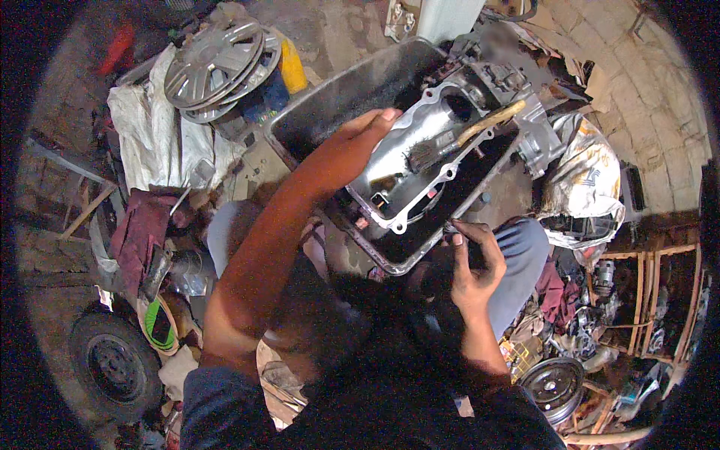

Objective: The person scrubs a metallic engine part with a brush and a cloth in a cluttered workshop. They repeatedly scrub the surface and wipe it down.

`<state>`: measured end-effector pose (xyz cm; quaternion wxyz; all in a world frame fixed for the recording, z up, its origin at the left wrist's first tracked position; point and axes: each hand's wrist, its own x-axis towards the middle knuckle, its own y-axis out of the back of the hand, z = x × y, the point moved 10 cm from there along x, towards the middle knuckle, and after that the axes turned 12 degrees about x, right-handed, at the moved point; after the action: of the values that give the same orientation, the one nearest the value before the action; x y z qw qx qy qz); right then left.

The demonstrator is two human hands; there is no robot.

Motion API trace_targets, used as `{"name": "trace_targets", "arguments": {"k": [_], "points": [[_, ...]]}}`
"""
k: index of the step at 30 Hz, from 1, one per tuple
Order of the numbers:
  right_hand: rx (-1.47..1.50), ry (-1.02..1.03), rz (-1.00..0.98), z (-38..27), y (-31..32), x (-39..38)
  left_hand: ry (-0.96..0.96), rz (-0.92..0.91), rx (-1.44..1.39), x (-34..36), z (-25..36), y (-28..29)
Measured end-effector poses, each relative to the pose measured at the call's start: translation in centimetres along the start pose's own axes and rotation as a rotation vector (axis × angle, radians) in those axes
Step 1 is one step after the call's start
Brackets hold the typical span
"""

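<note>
While left grip (362, 139) touches casing (394, 150) — brush (474, 133), tub (345, 86)

The tub (337, 86) is black, the metal housing (388, 154) silver, the brush handle (491, 124) tan (its bristles (425, 156) dark grey), the cloth (141, 229) maroon.

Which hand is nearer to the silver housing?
Left. The left hand is at the left edge of the silver housing; the right hand is apart from it, by the black tub.

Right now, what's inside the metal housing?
A brush lies in the metal housing, its wooden handle crossing the rim. The surface directly under the bristles is covered, and the left hand hides part of the housing's left side.
</note>
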<state>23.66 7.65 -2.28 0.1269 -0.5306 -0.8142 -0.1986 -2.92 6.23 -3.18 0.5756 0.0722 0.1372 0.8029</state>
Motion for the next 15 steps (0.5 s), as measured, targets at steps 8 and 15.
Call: {"name": "trace_targets", "arguments": {"k": [8, 15], "points": [[-0.048, 0.086, -0.079, -2.0, 2.4, 3.1, -0.124, 0.189, 0.299, -0.7, 1.5, 1.7], [-0.157, 0.219, -0.235, -5.1, 3.0, 12.0, -0.288, 0.397, 0.459, -1.2, 2.2, 2.8]]}}
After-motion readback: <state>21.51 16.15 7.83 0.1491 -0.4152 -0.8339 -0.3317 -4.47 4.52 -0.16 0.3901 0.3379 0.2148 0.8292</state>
